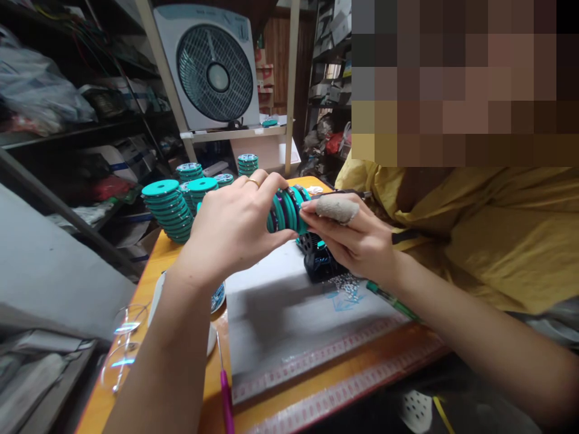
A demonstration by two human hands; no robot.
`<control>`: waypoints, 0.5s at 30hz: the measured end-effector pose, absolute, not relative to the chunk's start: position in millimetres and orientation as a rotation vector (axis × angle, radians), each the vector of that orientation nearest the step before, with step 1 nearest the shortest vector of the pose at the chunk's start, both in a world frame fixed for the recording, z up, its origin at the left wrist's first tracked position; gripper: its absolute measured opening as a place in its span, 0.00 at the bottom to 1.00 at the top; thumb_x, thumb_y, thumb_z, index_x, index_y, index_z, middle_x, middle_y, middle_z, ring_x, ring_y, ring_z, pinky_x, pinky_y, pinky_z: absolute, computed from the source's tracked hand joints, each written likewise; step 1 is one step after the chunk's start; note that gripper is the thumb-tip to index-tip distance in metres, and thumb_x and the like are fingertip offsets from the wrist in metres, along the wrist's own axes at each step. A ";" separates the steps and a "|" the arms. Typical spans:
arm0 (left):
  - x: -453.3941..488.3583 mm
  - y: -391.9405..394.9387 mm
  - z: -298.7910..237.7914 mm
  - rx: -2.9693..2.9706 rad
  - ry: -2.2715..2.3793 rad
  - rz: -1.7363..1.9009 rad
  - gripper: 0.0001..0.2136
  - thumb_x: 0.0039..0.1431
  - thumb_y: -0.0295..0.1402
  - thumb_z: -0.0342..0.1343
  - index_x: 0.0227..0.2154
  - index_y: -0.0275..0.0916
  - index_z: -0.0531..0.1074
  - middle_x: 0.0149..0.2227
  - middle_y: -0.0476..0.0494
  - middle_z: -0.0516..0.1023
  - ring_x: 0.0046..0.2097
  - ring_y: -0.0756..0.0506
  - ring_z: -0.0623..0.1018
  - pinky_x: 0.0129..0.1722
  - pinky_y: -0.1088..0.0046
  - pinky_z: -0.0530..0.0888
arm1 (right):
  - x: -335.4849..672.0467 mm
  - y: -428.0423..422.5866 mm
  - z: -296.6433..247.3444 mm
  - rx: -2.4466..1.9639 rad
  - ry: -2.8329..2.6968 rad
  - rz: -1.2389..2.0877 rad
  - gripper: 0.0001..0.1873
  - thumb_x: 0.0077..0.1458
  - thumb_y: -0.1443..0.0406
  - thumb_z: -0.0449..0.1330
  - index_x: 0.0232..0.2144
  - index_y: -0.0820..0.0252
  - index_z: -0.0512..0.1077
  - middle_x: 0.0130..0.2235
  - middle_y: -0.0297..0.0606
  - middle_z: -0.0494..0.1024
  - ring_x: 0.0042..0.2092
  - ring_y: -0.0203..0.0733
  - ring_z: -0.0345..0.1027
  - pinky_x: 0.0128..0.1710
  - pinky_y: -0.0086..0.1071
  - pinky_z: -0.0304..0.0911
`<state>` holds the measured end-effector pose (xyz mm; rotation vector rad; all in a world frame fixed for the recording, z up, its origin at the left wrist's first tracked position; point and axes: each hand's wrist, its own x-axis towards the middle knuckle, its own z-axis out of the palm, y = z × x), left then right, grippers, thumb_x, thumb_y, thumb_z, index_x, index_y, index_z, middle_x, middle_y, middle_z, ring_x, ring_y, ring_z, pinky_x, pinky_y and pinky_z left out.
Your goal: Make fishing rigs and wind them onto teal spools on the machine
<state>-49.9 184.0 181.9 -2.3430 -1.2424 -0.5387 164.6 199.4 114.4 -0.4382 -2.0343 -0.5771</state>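
Note:
My left hand (237, 220), a ring on one finger, is wrapped round a sideways row of teal round spools (283, 210) with dark bands between them. At the row's right end, the fingers of my right hand (355, 238) press together on the last spool; one finger is wrapped in beige tape. The row is held above a pale board (271, 337). Beneath my right hand sits a small black device (319, 265), partly covered. Small whitish beads (346, 286) and blue strands lie beside it on the board.
Stacks of teal spools (167, 211) stand at the table's far left. Glasses (122, 355) and a purple-handled tool (226, 392) lie near the front left, a green tool (389, 298) at right. A box fan (217, 72) stands behind. A person in yellow clothing (488, 241) is close at right.

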 end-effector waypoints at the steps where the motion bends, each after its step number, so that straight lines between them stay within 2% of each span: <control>1: -49.9 183.7 181.4 -2.341 -1.238 -0.544 0.23 0.54 0.45 0.60 0.50 0.42 0.67 0.48 0.43 0.76 0.46 0.37 0.77 0.36 0.65 0.71 | 165.7 196.9 114.4 -0.452 -2.067 -0.589 0.32 0.59 0.72 0.60 0.63 0.51 0.63 0.52 0.42 0.76 0.54 0.49 0.68 0.54 0.46 0.69; 3: -49.6 182.9 180.6 -2.351 -1.201 -0.573 0.24 0.54 0.44 0.60 0.52 0.41 0.65 0.52 0.41 0.74 0.49 0.37 0.76 0.38 0.64 0.72 | 168.5 187.9 114.7 -0.510 -2.103 -0.588 0.32 0.59 0.71 0.59 0.65 0.52 0.60 0.56 0.44 0.73 0.57 0.51 0.65 0.58 0.48 0.66; 5: -49.6 181.7 180.5 -2.364 -1.141 -0.600 0.26 0.53 0.44 0.62 0.52 0.38 0.65 0.56 0.38 0.71 0.54 0.37 0.73 0.44 0.64 0.73 | 173.2 174.4 114.1 -0.596 -2.017 -0.561 0.32 0.59 0.71 0.58 0.64 0.52 0.61 0.57 0.45 0.71 0.58 0.52 0.65 0.59 0.50 0.63; 9: -55.2 176.4 183.9 -2.327 -1.098 -0.573 0.26 0.50 0.45 0.65 0.48 0.35 0.70 0.54 0.32 0.71 0.59 0.33 0.67 0.61 0.55 0.62 | 190.8 145.3 103.6 -0.791 -1.790 -0.450 0.27 0.57 0.76 0.57 0.57 0.52 0.69 0.53 0.45 0.72 0.55 0.51 0.67 0.57 0.48 0.63; 12: -70.9 171.7 187.7 -2.385 -1.100 -0.540 0.31 0.48 0.46 0.66 0.54 0.40 0.68 0.57 0.36 0.68 0.61 0.33 0.64 0.64 0.54 0.59 | 210.1 131.8 85.8 -0.972 -1.913 -0.325 0.19 0.59 0.73 0.58 0.51 0.54 0.71 0.48 0.45 0.74 0.51 0.48 0.69 0.52 0.44 0.66; 15: -93.5 170.2 189.8 -2.490 -1.194 -0.501 0.42 0.46 0.46 0.67 0.64 0.46 0.56 0.64 0.37 0.58 0.64 0.32 0.60 0.61 0.51 0.62 | 226.8 126.0 63.6 -1.278 -2.085 -0.102 0.09 0.62 0.68 0.57 0.43 0.56 0.73 0.43 0.43 0.73 0.47 0.47 0.68 0.47 0.43 0.67</control>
